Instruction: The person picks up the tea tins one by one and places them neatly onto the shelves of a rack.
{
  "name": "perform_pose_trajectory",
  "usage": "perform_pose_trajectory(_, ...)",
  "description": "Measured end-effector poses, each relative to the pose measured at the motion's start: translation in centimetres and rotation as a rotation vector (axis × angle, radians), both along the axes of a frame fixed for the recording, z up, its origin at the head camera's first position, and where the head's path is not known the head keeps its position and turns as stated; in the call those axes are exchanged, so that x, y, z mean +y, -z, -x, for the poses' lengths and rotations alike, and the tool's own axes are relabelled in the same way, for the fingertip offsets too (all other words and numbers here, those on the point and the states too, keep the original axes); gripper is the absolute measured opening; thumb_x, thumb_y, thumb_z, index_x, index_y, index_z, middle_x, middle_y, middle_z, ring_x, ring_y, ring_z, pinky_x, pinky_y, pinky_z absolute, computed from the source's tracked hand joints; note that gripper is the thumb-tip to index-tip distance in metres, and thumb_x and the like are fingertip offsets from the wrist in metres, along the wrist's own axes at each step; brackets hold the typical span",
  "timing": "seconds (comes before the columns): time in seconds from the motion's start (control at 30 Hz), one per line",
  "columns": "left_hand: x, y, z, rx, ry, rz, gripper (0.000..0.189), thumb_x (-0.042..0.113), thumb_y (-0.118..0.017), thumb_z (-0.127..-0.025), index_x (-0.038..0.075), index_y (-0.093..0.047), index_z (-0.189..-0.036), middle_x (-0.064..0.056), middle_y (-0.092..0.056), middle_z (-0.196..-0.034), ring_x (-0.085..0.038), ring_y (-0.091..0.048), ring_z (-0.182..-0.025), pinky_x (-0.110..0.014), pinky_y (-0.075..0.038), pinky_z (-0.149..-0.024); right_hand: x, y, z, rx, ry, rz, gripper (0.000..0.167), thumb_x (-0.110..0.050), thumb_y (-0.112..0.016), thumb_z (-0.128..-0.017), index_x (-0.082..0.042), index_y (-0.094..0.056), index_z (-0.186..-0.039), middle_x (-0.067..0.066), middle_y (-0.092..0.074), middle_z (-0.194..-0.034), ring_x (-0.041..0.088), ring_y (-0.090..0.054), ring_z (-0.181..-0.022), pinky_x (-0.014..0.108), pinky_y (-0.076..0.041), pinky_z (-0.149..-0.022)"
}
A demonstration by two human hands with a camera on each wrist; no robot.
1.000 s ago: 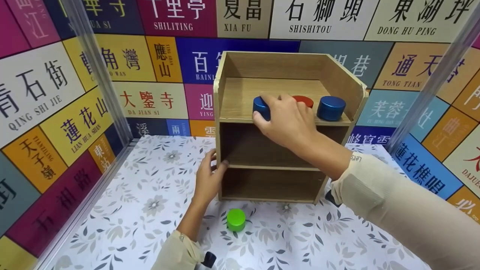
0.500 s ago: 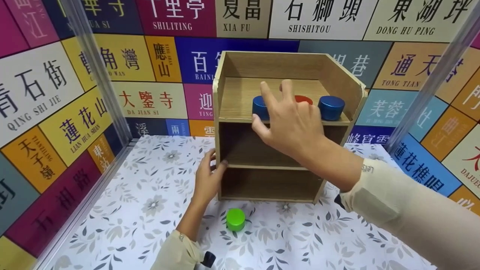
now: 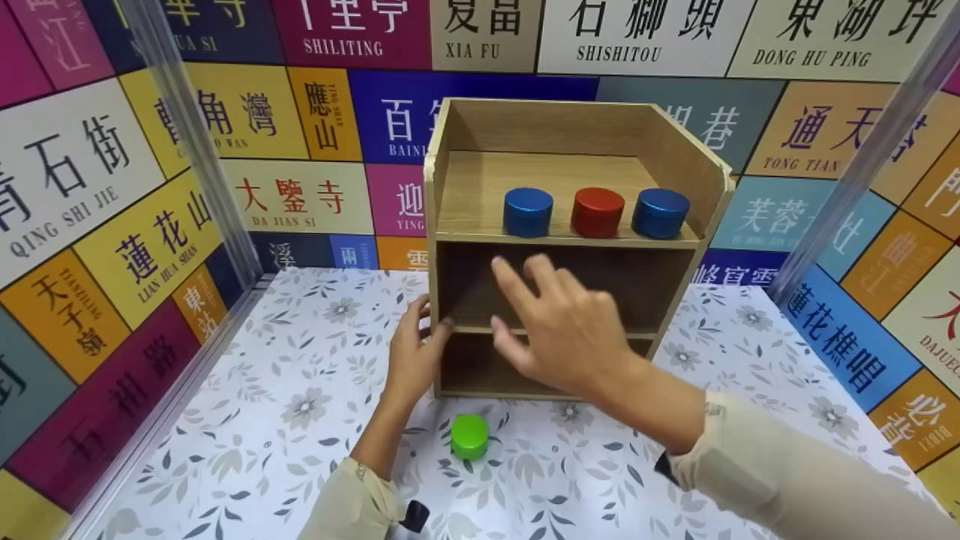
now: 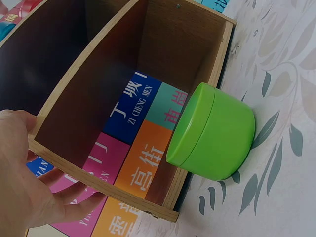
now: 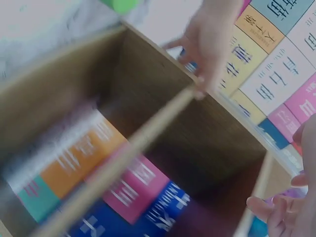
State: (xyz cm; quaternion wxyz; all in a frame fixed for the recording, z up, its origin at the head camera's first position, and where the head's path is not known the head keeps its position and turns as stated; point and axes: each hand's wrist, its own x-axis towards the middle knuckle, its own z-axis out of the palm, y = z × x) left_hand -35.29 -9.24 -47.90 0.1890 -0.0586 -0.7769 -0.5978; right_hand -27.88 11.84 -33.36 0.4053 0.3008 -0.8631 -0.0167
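A small wooden shelf unit [image 3: 551, 126] stands on the table, its top tray bearing two blue tins [image 3: 528, 214] with a red tin [image 3: 598, 214] between them. My left hand [image 3: 411, 352] holds the unit's left side panel, thumb at the front edge and fingers along the outer face. My right hand [image 3: 574, 330] hovers in front of the lower compartments, fingers spread and holding nothing. On the table before the unit sits a green round lidded jar [image 3: 469, 437]; in the left wrist view its lid seam shows on the jar [image 4: 212, 133].
A white cloth with a grey leaf and flower pattern [image 3: 300, 409] covers the table. Behind and at the sides rise walls of coloured sign panels [image 3: 480, 34]. Clear upright strips [image 3: 202, 142] run along the corners.
My right hand has let go of the left blue tin and moved down off the top tray, leaving all three tins in view. My left hand stays on the side panel.
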Motion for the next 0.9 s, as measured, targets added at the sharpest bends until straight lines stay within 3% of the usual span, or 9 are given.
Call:
perform_pose_trajectory(0.17, -0.1, -0.1, -0.1, 0.010, 0.009, -0.007, 0.049, 0.030, -0.064, -0.098, 0.019, -0.054, -0.144, -0.012, -0.060, -0.140, -0.035, -0.067, -0.117, -0.049, -0.056, -0.100, -0.4, 4.6, 0.1, -0.064, -0.055, -0.035, 0.062, -0.054, -0.056, -0.093, -0.019, -0.055, -0.144, 0.012, -0.063, -0.114, 0.022, -0.060, -0.072, 0.023, -0.037, -0.038)
perform_pose_trajectory(0.47, 0.1, 0.0, 0.0, 0.000, -0.001, -0.003, 0.048, 0.030, -0.064, -0.098, 0.019, -0.054, -0.144, -0.011, -0.061, -0.139, -0.035, -0.068, -0.116, -0.049, -0.056, -0.100, -1.3, 11.8, -0.2, -0.146, -0.082, -0.069, 0.067, -0.064, -0.056, -0.089, -0.025, -0.056, -0.144, 0.009, -0.063, -0.116, 0.020, -0.061, -0.072, 0.022, -0.031, -0.038)
perform_pose_trajectory(0.9, -0.1, 0.0, -0.2, 0.000, 0.020, -0.008, 0.050, 0.031, -0.063, -0.099, 0.019, -0.052, -0.146, -0.013, -0.058, -0.141, -0.036, -0.068, -0.116, -0.049, -0.057, -0.098, -2.1, 17.1, 0.3, -0.194, -0.102, -0.118, 0.063, -0.068, -0.058, -0.087, -0.032, -0.059, -0.139, 0.005, -0.065, -0.110, 0.020, -0.064, -0.074, 0.024, -0.030, -0.037)
